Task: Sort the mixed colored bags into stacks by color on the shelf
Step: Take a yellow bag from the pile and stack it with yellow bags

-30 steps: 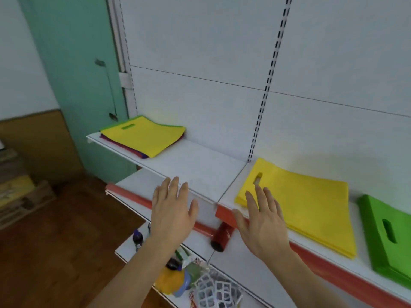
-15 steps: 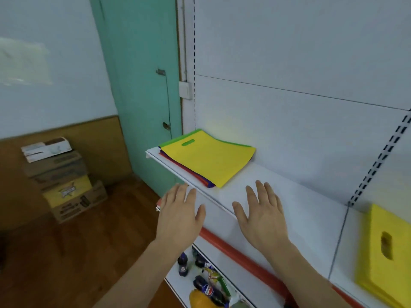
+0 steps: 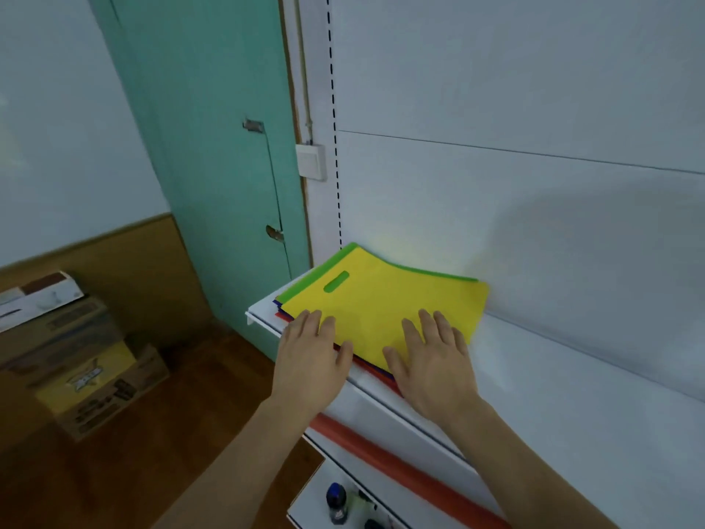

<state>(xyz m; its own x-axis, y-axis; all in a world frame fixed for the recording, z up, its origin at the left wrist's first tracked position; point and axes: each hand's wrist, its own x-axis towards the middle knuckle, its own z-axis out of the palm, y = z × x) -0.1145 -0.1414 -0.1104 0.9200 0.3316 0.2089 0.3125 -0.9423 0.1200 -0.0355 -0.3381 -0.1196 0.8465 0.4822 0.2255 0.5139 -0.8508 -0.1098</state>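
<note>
**A:** So what were the hands doing right then?

**B:** Both were stretched out, palms down, fingers straight and a bit spread, not gripping anything. The left hand [image 3: 312, 358] was at the near left corner of the bag pile [image 3: 381, 318], fingertips over the edge of the yellow bag [image 3: 385, 311] on top. The right hand [image 3: 431, 362] lay over the near right part of that bag, looked like it was resting flat, though I couldn't swear it was pressing.

**A:** And the pile?

**B:** It sat at the left end of the white shelf [image 3: 572, 395], against the back panel. A green bag [image 3: 431, 272] peeked out under the yellow one, with red and purple edges lower down.

**A:** The room?

**B:** A teal door [image 3: 213, 147] just left of the shelf, cardboard boxes [image 3: 76, 368] stacked on the wooden floor [image 3: 152, 452], a bottle [image 3: 336, 497] on a lower shelf.
</note>
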